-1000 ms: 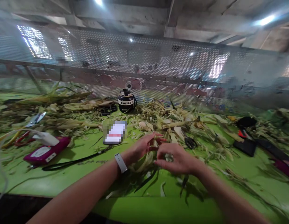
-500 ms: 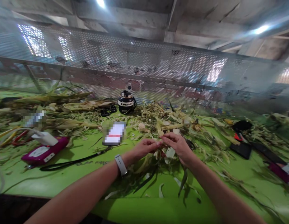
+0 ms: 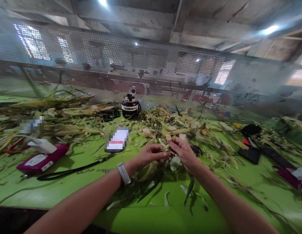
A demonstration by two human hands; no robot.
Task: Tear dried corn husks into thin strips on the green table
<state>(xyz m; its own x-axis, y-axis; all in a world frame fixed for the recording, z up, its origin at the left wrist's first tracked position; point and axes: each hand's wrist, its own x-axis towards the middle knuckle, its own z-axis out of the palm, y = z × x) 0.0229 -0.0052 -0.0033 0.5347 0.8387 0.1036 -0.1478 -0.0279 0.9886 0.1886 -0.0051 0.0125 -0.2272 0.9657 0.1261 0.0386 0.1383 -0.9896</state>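
Observation:
My left hand point(image 3: 152, 155), with a pale watch point(image 3: 124, 174) on its wrist, is just left of a pale piece of plant husk point(image 3: 167, 148). Its thumb and fingers curl toward each other around the husk's left side. My right hand point(image 3: 183, 152) pinches the same husk from the right, fingertips together. Both hands hover over a heap of green and yellowish leaves point(image 3: 151, 172). What lies between the fingertips is small and partly hidden.
Husk piles point(image 3: 170, 118) lie behind my hands. A black jug point(image 3: 129, 107) stands near the mesh screen point(image 3: 153, 71). Left are a phone point(image 3: 118, 139) with a strap and a purple power bank point(image 3: 43, 159); right, a black flat object point(image 3: 249, 154).
My left thumb has parted a little from its fingers and from my right fingertips. The whole view has shifted slightly, so objects appear a bit further left.

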